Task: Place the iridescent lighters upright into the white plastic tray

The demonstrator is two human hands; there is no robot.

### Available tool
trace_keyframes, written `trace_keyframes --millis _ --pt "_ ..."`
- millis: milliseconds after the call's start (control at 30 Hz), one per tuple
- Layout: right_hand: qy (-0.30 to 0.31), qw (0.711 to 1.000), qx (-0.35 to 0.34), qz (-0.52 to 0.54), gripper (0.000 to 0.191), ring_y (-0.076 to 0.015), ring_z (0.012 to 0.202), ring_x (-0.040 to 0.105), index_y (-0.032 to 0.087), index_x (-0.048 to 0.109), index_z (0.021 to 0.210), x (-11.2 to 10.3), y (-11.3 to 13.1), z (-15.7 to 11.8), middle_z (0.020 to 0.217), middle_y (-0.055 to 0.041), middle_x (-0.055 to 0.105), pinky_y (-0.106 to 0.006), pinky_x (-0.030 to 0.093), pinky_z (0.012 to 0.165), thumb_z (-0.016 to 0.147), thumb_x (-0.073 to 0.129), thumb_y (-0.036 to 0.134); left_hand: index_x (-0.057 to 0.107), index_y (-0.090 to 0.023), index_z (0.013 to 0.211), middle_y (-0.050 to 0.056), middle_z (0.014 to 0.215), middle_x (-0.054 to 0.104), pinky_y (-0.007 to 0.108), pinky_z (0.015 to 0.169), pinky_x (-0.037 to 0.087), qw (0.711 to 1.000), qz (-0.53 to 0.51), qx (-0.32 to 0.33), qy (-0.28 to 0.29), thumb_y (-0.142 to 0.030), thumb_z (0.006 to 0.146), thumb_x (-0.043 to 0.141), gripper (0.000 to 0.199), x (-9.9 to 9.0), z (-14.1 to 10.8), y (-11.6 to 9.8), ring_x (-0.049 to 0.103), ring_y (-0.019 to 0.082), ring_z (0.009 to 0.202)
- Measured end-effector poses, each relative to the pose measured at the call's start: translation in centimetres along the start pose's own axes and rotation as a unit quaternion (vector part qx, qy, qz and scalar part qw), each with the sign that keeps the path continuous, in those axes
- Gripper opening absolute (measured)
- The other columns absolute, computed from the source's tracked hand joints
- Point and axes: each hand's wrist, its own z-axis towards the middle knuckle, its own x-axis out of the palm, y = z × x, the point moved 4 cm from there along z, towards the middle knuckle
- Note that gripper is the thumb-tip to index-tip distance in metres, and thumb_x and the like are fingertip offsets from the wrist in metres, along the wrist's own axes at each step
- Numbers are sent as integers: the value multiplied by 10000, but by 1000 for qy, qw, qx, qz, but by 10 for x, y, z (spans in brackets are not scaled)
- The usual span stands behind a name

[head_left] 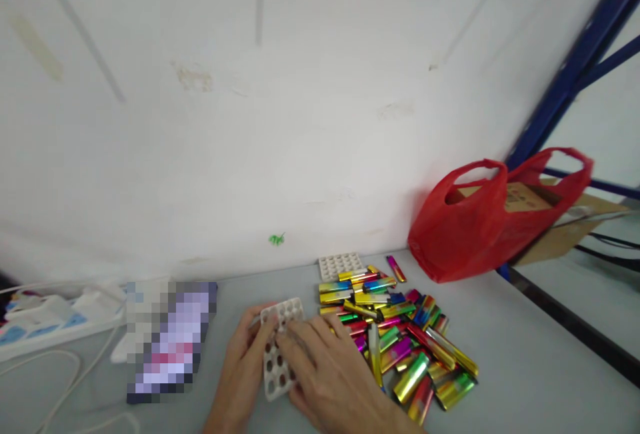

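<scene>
Taking the tray we hold as the clock's centre, we face a white wall (pixel 300 141) across 12. The grey tabletop (pixel 525 367) meets it in a back edge well beyond our fingers. At 2 stands a blue metal rack (pixel 561 87), and in front of it a red plastic bag (pixel 460 234) leans near the wall, with cardboard (pixel 525 199) showing in its mouth. At 3, a heap of shiny lighter-shaped cases (pixel 397 354) spreads right beside our right hand, leaving us little room there; grey surface shows between the heap and a dark bar (pixel 575 327) farther out. At 9 lies a white power strip (pixel 50 313), and nearer us a flat, dark-edged item (pixel 177 341), blurred over; a strip of tabletop separates it from our left hand.

Our left hand (pixel 245 354) is clamped on the perforated white tray (pixel 275 375), thumb over its face, the other fingers mostly hidden. Our right hand (pixel 335 367) lies across the tray, its fingers bent close together and touching the face; we cannot tell whether they pinch anything. A second perforated tray (pixel 340 266) rests between 1 and 2, touching the wall's foot or nearly so.
</scene>
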Motion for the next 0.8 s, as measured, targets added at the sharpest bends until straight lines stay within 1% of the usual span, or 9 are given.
trace_keyframes --millis 133,233,300,367,433,500,600,700,800 --pt "-76 997 0 12 325 -288 1082 725 151 627 1419 -8 1 -6 1249 -105 809 -440 565 1018 1109 594 244 792 -187 973 71 1062 851 331 810 646 999 -46 26 -11 -635 747 907 514 -4 4 2 793 336 1037" --pt "-136 982 80 106 342 -262 1056 753 206 595 1472 -13 -4 -11 1228 -84 818 -385 580 966 1135 544 234 824 -161 1021 108 1139 845 381 917 649 996 -86 16 24 -689 769 887 588 2 2 0 780 353 1087" --pt "-154 946 182 219 325 -237 1072 762 256 602 1464 -12 -12 -14 1241 -67 809 -339 585 937 1147 535 284 825 -173 1081 113 1165 847 376 905 650 995 -85 11 55 -692 816 863 584 8 -1 -3 785 348 1083" --pt "-159 886 281 333 281 -224 1065 762 258 642 1391 -7 -20 -15 1224 -61 800 -310 589 906 1146 539 351 821 -189 1112 108 1136 858 351 808 657 994 -67 15 86 -659 832 869 549 13 -5 -6 800 333 1009" --pt "-166 826 339 418 277 -220 1007 752 231 675 1300 -4 -26 -15 1151 -56 794 -296 587 861 1132 562 419 822 -186 1094 101 1032 868 328 679 647 994 -31 27 102 -617 813 900 521 18 -8 -10 804 302 848" --pt "-172 786 370 465 311 -222 978 727 215 691 1246 -2 -30 -14 1096 -49 781 -296 571 839 1114 588 478 825 -173 1037 94 904 860 308 559 619 994 7 40 104 -589 786 923 496 20 -10 -14 776 270 692" --pt "-170 760 389 493 365 -217 913 687 212 707 1219 -2 -33 -14 1024 -34 755 -297 539 798 1106 584 536 819 -165 994 82 787 835 297 458 580 992 26 40 114 -604 777 917 500 22 -12 -17 735 242 538" --pt "-172 751 390 505 402 -204 836 638 206 724 1181 -4 -34 -14 929 -12 708 -296 512 758 1108 571 571 819 -148 972 67 667 795 302 418 557 991 15 21 134 -689 814 856 565 23 -13 -15 659 209 391" --pt "-176 745 389 512 415 -193 779 593 202 729 1143 -5 -36 -13 854 7 657 -290 487 717 1100 583 589 828 -133 973 70 585 757 300 438 569 989 -7 13 147 -771 877 755 650 22 -13 -13 685 230 422"
